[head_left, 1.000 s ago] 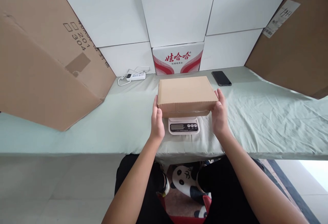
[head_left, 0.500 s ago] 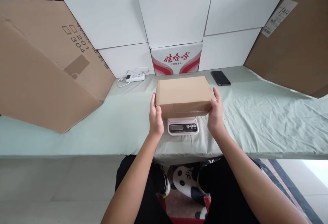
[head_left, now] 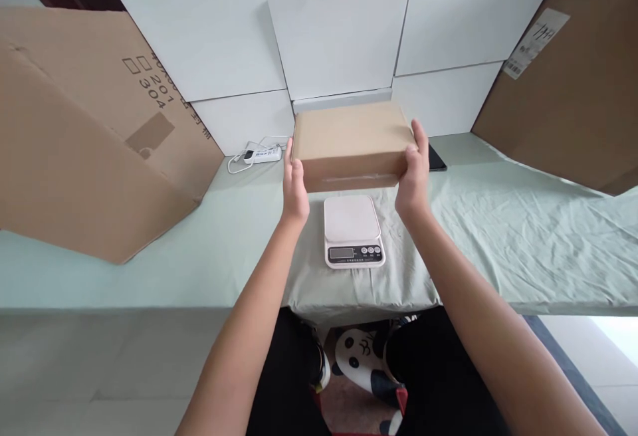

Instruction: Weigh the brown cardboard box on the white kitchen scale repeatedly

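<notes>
Far to the left of the hands, a big brown cardboard sheet [head_left: 90, 150] leans on the table [head_left: 523, 236], which has a pale green cloth over it. Nearer, just left of the left hand [head_left: 295, 190], a white power strip [head_left: 260, 154] lies with its cord. The left hand presses flat on the left end of a small brown cardboard box [head_left: 351, 145], and the right hand [head_left: 413, 177] presses on the right end, so both hands hold the box between them. The box is up in the air, not touching anything below. Its flaps are shut, so what is inside cannot be seen. Right under the hands, a little closer to the person, sits a small white kitchen scale [head_left: 352, 231] with nothing on its top. It looks like the box is being carried above the scale; moving it on would need both hands to keep squeezing evenly so it stays level. Behind the box stand white cardboard panels [head_left: 329, 37]. Just right of the right hand, a dark phone [head_left: 436, 158] peeks out. Far right leans another brown cardboard sheet [head_left: 573, 90] with a label.
</notes>
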Motion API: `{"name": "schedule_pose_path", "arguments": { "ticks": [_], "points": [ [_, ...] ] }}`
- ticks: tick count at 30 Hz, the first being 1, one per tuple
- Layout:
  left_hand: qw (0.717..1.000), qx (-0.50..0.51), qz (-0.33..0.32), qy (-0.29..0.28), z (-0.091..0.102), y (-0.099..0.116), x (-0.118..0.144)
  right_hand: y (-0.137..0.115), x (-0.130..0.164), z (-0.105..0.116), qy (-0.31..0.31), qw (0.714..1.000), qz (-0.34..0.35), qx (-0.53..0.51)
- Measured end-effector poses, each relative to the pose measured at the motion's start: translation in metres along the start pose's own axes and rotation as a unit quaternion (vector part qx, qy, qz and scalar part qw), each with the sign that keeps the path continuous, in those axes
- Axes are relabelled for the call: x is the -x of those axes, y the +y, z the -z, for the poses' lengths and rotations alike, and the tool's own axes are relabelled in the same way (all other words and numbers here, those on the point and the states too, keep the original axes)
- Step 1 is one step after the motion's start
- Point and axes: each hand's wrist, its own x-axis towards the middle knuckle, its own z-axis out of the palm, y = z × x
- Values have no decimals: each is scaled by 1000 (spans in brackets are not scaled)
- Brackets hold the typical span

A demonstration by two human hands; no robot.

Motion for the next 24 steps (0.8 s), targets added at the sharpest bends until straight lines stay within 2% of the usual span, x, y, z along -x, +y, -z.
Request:
{"name": "schedule_pose_path", "arguments": {
  "ticks": [2,4,7,10,18,24],
  "points": [
    [1000,2,-3,4,-3,-11,-20,9,-19,-7,-10,999,47,4],
    [1000,-2,20,19,-6,-26,-32,25,-31,-12,-15,998,62,15],
    [997,-14,72,35,-9,-50,-38,54,-38,-16,-19,998,54,42],
    [995,-16,92,34,-7,-67,-37,75,-38,-17,-23,998,39,40],
    [987,-32,150,46,-1,-91,-34,98,-32,-22,-4,999,-30,38],
    [984,-38,172,35,1,-100,-30,110,-27,-28,43,998,-31,32]
  ]
}}
